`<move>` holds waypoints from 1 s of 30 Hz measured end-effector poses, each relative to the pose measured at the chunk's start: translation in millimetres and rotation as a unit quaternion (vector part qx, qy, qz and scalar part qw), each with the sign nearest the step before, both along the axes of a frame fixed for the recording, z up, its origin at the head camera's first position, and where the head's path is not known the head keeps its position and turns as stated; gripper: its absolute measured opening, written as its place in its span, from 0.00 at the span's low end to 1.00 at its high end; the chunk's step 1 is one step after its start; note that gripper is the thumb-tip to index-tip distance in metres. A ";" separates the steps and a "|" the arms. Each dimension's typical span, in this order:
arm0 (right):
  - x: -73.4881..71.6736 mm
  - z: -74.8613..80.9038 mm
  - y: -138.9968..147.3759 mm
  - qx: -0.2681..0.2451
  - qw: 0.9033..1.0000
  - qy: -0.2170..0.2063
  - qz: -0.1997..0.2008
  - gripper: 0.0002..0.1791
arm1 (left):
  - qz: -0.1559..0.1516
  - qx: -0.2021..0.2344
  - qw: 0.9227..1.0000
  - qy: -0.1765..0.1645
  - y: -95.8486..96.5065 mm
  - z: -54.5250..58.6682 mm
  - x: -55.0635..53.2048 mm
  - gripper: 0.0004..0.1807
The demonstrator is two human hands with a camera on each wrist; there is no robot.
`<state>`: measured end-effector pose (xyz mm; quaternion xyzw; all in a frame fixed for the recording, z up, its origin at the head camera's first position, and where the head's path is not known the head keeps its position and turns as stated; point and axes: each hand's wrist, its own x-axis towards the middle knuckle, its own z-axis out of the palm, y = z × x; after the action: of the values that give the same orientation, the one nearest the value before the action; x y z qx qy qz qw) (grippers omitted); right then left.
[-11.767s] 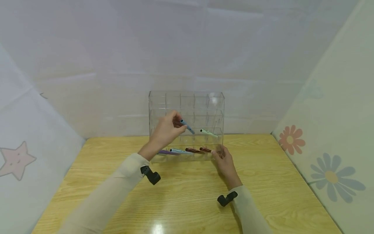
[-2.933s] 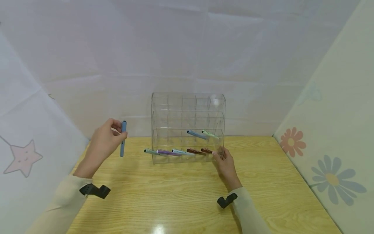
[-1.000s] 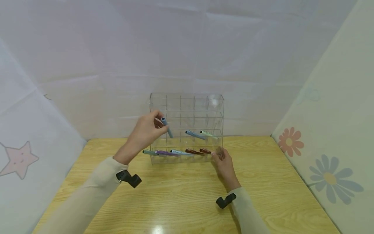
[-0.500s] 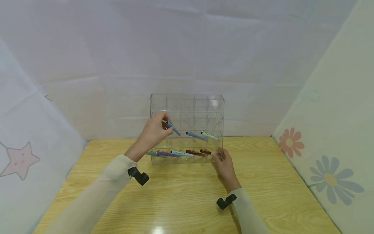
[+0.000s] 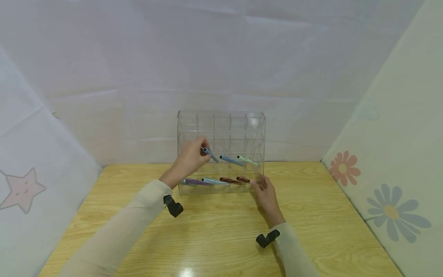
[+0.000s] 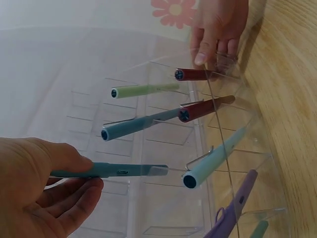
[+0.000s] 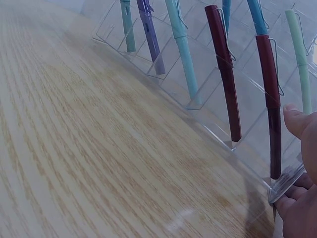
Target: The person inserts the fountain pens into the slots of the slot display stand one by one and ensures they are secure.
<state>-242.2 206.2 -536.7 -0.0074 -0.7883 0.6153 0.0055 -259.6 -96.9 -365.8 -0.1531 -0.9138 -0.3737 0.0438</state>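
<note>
In the head view a clear acrylic rack (image 5: pixel 221 125) with rows of compartments stands upright on the table. My left hand (image 5: pixel 190 157) pinches a blue pen (image 6: pixel 124 170) between thumb and fingers. The pen slants, its lower end at the second row from the bottom, left of another blue pen (image 5: pixel 231 159) and a light green pen (image 5: pixel 247 159). The bottom row bears a green pen (image 6: pixel 259 230), a purple pen (image 7: pixel 150 37), a light blue pen (image 7: pixel 182 52) and two dark red pens (image 7: pixel 224 74). My right hand (image 5: pixel 267 196) grips the rack's lower right corner.
The rack stands on a wood-grain table (image 5: pixel 214 234) near a pale cloth backdrop (image 5: pixel 145 77). Cloth side walls rise left and right, printed with a star (image 5: pixel 23 190) and flowers (image 5: pixel 391 211). The two upper rows of the rack show no pens.
Earlier the left hand set one blue pen in the second row, then held another out left of the rack. It has since carried that pen right and lowered it to the row. The right hand stays.
</note>
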 end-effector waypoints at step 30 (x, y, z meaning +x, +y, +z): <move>1.1 1.5 0.0 0.003 1.000 0.002 -0.002 0.45 | -0.026 -0.084 0.996 0.008 12.5 -13.8 -4.1 0.08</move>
<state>-241.1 206.2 -535.2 -0.0074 -0.7902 0.6127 0.0084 -263.7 -84.4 -379.7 -0.1826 -0.9373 -0.2955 0.0284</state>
